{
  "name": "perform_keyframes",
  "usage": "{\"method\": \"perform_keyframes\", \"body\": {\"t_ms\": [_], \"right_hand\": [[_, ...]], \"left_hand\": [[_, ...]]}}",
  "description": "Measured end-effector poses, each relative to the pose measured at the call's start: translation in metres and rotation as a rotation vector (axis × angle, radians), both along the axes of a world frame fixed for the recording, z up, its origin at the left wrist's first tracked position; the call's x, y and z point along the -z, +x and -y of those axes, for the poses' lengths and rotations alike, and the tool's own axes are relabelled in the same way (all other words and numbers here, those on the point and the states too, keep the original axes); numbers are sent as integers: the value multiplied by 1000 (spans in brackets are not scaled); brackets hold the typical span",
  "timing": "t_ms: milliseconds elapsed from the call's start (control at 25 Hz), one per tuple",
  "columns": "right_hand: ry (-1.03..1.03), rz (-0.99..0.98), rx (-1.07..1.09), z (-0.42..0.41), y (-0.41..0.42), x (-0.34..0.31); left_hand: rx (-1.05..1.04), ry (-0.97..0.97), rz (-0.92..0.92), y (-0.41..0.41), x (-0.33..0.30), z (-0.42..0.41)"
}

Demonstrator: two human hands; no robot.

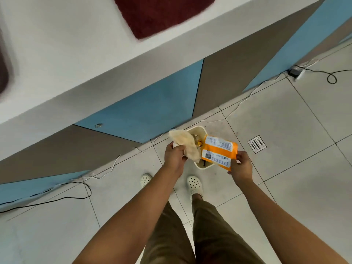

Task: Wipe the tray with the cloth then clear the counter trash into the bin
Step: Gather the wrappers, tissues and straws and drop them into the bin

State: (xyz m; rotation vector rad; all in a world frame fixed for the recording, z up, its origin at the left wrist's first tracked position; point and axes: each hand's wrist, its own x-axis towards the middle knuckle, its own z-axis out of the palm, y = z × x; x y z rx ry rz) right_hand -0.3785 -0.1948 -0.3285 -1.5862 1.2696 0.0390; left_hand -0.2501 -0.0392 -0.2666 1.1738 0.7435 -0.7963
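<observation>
**Both hands held trash over the bin**

Pale floor tiles (285, 115) lay under the person, and a white worktop (66, 54) with blue and grey front panels ran across the upper part of the view. On the worktop lay a dark red mat (162, 14). A small cream bin (198, 130) stood on the floor near the worktop front, just ahead of the white clogs (194, 184).

The left hand (174, 157) was curled around a crumpled pale cloth (185, 144), which hung over the left side of the bin's opening. The right hand (241, 166) pinched the near corner of an orange and white packet (219, 151) between thumb and fingers; the packet was above the right side of the bin. Some small items were visible inside the bin, too unclear to name. A floor drain (257, 144) sat to the right, and cables (238, 105) ran along the floor.
</observation>
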Motion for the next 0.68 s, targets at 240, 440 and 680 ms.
{"method": "perform_keyframes", "body": {"t_ms": [240,440,680], "right_hand": [[-2,-78,-54,-14,12,80],[4,-110,1,-17,16,159],[-1,-122,21,-15,12,220]], "left_hand": [[103,72,-101,9,90,22],[156,113,-107,30,178,33],[220,168,-140,29,254,52]]}}
